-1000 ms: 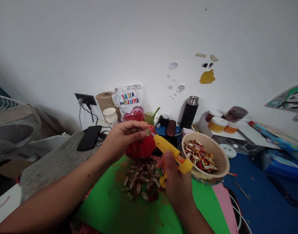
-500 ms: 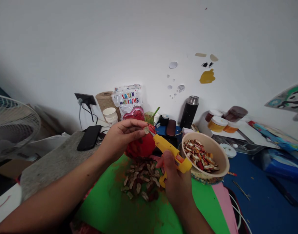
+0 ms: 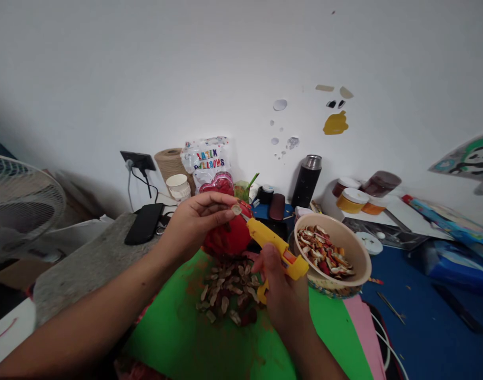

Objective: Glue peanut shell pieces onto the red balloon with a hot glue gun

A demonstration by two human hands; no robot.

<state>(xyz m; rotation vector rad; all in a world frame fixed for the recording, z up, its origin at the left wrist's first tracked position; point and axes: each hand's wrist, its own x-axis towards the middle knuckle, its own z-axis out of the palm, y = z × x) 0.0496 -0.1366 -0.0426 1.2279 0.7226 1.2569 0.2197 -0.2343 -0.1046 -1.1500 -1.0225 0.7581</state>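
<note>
Between the thumb and fingertips of my left hand (image 3: 197, 219) is a small pale piece of peanut shell (image 3: 237, 209). My right hand (image 3: 287, 295) is wrapped round the handle of a yellow glue gun (image 3: 267, 235). Its nozzle points up and left, right by the shell piece; whether they touch I cannot tell. Behind my hands stands a round, glossy red object (image 3: 228, 240), partly covered by them. Below lie several peanut shells (image 3: 225, 298) heaped on a green sheet (image 3: 178, 332), which has brown crumbs scattered over it.
A pinkish bowl (image 3: 362, 258) of red-and-white painted shells stands to the right. Farther back are a black flask (image 3: 307, 182), paint jars (image 3: 352, 200), stacked paper cups (image 3: 178, 184), twine (image 3: 170, 166) and a balloon bag (image 3: 205, 158). A phone (image 3: 144, 224) and fan (image 3: 23, 206) are left.
The glue gun and my right hand have shifted very slightly left and up. My left hand keeps its pinch on the shell piece, which appears turned a little.
</note>
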